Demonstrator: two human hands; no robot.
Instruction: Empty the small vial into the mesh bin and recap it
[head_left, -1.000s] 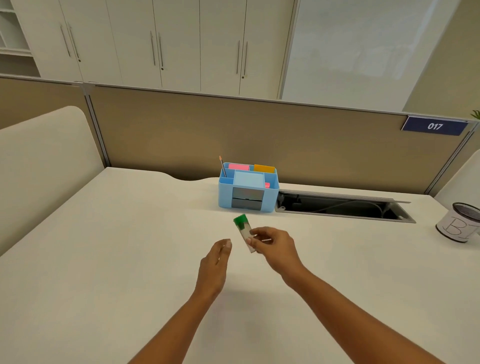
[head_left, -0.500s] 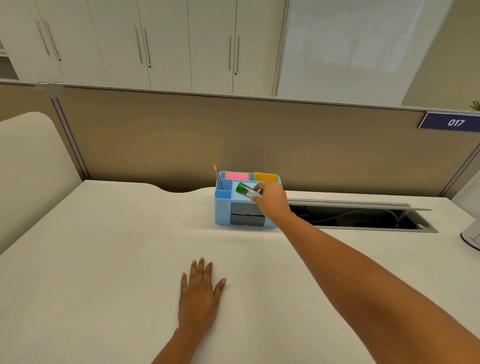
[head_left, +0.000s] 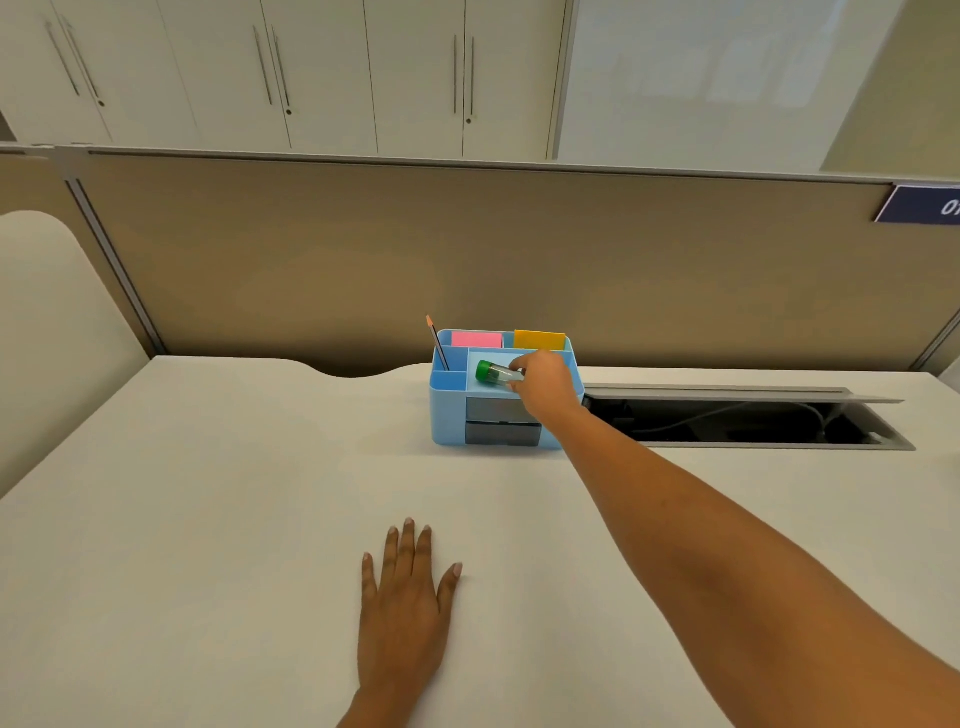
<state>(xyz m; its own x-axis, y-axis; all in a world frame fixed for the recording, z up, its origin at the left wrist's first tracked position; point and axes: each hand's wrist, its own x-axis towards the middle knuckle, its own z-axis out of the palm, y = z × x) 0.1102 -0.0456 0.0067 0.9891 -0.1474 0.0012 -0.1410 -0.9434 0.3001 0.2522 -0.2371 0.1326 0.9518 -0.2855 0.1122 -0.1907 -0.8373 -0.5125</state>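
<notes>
While lying on its side with green cap on, small clear vial (head_left: 493, 373) held over centre compartment of light blue plastic desk organiser (head_left: 449, 415), green cap (head_left: 483, 371) pointing left. Right hand (head_left: 545, 387) closed round vial's base end, fingertips pinching glass; whether vial rests on organiser's floor or hangs above it, cannot tell. Left hand (head_left: 402, 608) flat on white desk (head_left: 208, 519), fingers spread, holding nothing, well apart from vial. No mesh bin visible anywhere; organiser solid-walled, so not obviously target. Contents of vial not discernible.

Risks, as judgement: cap on, so nothing empties until unscrewed, and left hand far from cap, so two-handed unscrewing needs a reach. Sideways vial, once opened, likely spills early into organiser instead of bin. Thin pinch at base end may let smooth glass roll or slip. Pencil (head_left: 437, 343) standing in left slot, pink (head_left: 477, 339) and orange (head_left: 539, 340) note pads behind: easy to knock. Open cable tray (head_left: 753, 421) just right of organiser: dropped cap could vanish in it.

Writing: dark blue plaque (head_left: 919, 205) on partition, cut by frame edge, only "0" plus part of next digit legible. No brand on vial readable.
</notes>
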